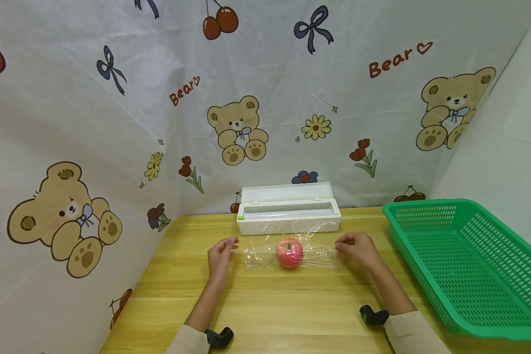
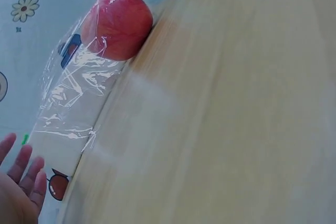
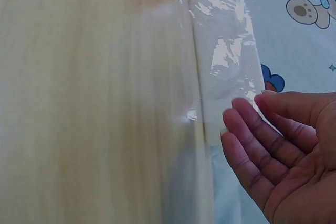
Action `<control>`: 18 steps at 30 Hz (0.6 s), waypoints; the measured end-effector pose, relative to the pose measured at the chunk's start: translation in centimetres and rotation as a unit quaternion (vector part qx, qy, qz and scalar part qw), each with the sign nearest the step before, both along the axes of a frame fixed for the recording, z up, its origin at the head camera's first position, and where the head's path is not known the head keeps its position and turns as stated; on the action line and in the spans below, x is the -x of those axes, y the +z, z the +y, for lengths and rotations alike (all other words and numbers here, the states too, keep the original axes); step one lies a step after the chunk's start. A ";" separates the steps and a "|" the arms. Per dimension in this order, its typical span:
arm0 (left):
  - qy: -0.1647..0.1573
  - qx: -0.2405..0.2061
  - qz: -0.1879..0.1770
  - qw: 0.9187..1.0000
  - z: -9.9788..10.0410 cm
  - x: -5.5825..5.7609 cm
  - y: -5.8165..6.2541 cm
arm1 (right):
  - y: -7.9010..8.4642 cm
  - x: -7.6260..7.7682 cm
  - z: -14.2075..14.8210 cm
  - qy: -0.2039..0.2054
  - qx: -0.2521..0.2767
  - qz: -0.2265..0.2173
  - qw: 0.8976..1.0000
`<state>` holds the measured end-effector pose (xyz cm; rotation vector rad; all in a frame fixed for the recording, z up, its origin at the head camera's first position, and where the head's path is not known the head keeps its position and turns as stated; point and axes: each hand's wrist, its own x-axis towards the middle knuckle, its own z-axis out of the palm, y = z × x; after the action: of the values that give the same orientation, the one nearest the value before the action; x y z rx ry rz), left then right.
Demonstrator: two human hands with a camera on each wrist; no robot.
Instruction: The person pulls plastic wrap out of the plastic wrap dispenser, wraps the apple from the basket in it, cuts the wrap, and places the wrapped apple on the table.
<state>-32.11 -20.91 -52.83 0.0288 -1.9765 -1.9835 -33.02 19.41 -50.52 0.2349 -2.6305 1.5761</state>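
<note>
A red apple (image 1: 289, 252) sits on the wooden table with a sheet of clear plastic wrap (image 1: 320, 256) draped over it. The wrap stretches out to both sides, wrinkled and shiny. Off its left end is my left hand (image 1: 221, 252), whose spread fingers (image 2: 19, 163) hold nothing in the left wrist view. My right hand (image 1: 358, 248) is at the opposite end, where thumb and index finger meet and pinch the edge of the wrap; its other fingers (image 3: 252, 169) are loosely bent.
Behind the apple stands a long white wrap dispenser box (image 1: 287, 226), its lid raised. A green plastic basket (image 1: 425, 275) is on the right side of the table. A bear-patterned cloth (image 1: 283, 123) hangs along the back and left.
</note>
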 end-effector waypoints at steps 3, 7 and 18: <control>0.030 0.034 0.045 0.998 0.4 0.0 0.5 | 0.6 0.0 0.3 -0.015 -0.037 0.035 0.999; 0.027 0.078 0.094 0.992 1.5 -1.0 1.9 | 1.7 -0.4 0.1 -0.020 -0.081 0.084 0.993; -0.046 0.217 0.231 0.947 3.8 -1.5 1.9 | 3.9 -1.9 -2.2 0.025 -0.059 0.119 0.991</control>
<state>-30.57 -17.10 -50.90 -0.5880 -2.0582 -1.3868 -31.16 17.19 -46.61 0.4679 -2.5517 1.3130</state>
